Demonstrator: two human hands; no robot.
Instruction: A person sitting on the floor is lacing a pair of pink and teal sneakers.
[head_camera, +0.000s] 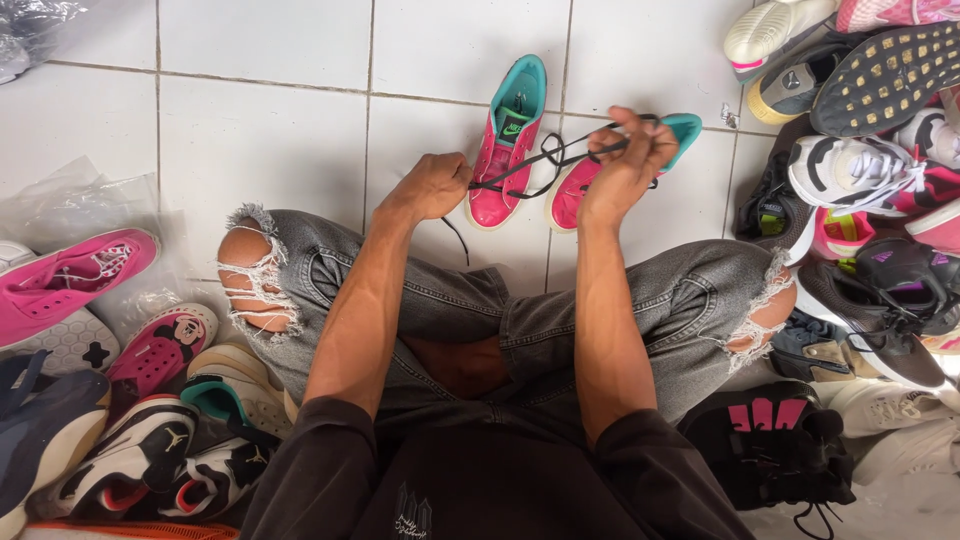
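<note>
Hands: left hand (432, 186) & right hand (628, 160), both fists closed, pulling black lace (545, 152) taut.
Shoes: glossy pink pair (500, 160), teal lining, lying on white tile floor (270, 130).

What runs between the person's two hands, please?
A black shoelace stretches from left hand to right hand, seen in the head view.

Two sneakers (510, 140) between side shoe piles (870, 150)

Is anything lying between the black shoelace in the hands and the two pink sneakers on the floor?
Nothing visible does. The black shoelace, held by the left hand and right hand, hangs over the pink sneakers, with only bare white floor tiles around them.
</note>
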